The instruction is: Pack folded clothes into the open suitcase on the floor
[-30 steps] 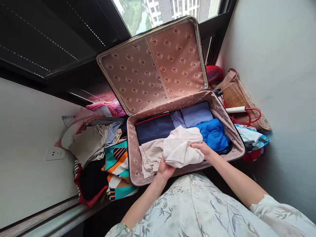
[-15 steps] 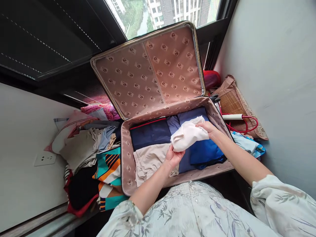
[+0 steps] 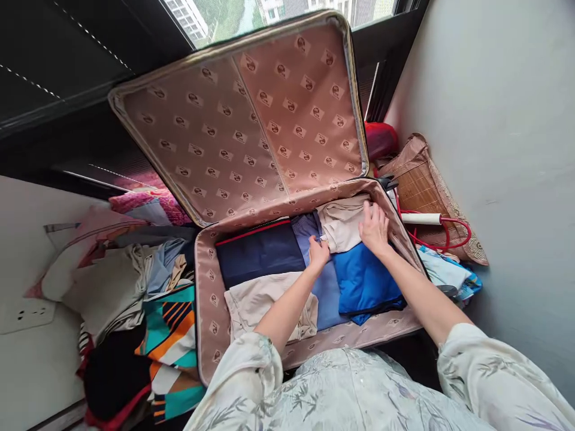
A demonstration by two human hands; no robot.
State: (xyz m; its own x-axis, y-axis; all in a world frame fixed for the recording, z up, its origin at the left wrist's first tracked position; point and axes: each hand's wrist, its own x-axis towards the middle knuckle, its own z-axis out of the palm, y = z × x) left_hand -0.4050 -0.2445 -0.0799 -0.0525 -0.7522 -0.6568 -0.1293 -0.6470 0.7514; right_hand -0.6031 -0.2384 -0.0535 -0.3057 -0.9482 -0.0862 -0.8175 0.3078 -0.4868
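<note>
Probably home: suitcase (image 3: pixel 211 311), clothes pile (image 3: pixel 117 287)

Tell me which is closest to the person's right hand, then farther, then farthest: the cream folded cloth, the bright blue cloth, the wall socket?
1. Cream folded cloth: under the right hand, far right corner of the suitcase.
2. Bright blue cloth: just below the hand, toward the person.
3. Wall socket: far left, outside the suitcase.
</note>
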